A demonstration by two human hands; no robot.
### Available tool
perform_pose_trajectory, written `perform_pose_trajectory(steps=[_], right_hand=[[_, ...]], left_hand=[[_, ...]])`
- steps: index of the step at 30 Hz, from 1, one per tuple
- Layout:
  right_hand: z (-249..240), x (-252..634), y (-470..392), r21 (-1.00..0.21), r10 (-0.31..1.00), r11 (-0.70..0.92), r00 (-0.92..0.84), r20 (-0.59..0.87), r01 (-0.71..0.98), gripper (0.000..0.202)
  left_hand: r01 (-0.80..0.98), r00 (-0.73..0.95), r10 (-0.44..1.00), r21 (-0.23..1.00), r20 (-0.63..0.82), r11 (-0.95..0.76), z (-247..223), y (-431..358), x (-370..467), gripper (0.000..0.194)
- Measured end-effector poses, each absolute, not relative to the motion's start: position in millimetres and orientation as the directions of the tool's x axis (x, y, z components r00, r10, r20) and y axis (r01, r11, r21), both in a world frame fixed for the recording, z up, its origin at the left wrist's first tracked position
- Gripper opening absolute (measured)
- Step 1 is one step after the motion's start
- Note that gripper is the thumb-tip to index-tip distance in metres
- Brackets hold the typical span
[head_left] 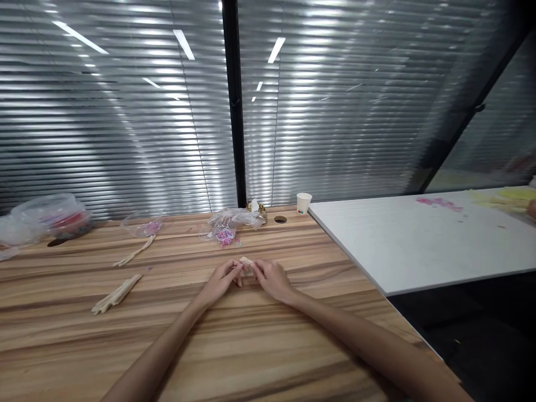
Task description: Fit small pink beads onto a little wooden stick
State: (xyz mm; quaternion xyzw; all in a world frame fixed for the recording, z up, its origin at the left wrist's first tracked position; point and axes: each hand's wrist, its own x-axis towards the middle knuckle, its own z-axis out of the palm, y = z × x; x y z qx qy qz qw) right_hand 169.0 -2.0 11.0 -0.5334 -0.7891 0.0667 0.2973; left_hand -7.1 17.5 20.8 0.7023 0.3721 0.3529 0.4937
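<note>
At the far left a clear bag (50,218) with coloured contents lies on the wooden table (251,346). Right of it, a smaller clear bag (144,225) sits near the blinds, and a pale strip (134,252) runs from it toward the near left. Closer in, a bundle of sticks (116,294) lies with its long axis running from near left to far right.

Past the table's middle, a crumpled bag with pink bits (230,226) lies just beyond the hands.

The left hand (221,281) and the right hand (272,279) meet at the table's centre, resting on the wood, fingers curled in. Between their fingertips they pinch a small pale piece (247,266). It is mostly hidden by the fingers; what shows seems to lie across, left to right, but which way it points cannot be told.

Farther right, a hole (280,219) is set in the tabletop, and a paper cup (304,202) stands upright at the back edge. A white table (419,245) adjoins on the right, with pink scraps (439,202) and yellow material (511,198) at its far end.
</note>
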Motion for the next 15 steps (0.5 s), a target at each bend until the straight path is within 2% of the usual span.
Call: perform_pose_trajectory(steps=[6, 10, 15], right_hand=[[7, 169, -2, -0.418, 0.812, 0.545, -0.335, 0.478, 0.727, 0.026], [2, 171, 0, -0.394, 0.727, 0.665, -0.431, 0.535, 0.634, 0.024], [0, 174, 2, -0.364, 0.662, 0.737, -0.497, 0.561, 0.570, 0.020]], left_hand=[[0.014, 0.465, 0.885, 1.000, -0.016, 0.011, 18, 21, -10, 0.028], [-0.103, 0.499, 0.866, 0.989, -0.037, 0.102, 16, 20, -11, 0.023], [-0.144, 0.534, 0.844, 0.979, -0.046, 0.144, 19, 18, -12, 0.019]])
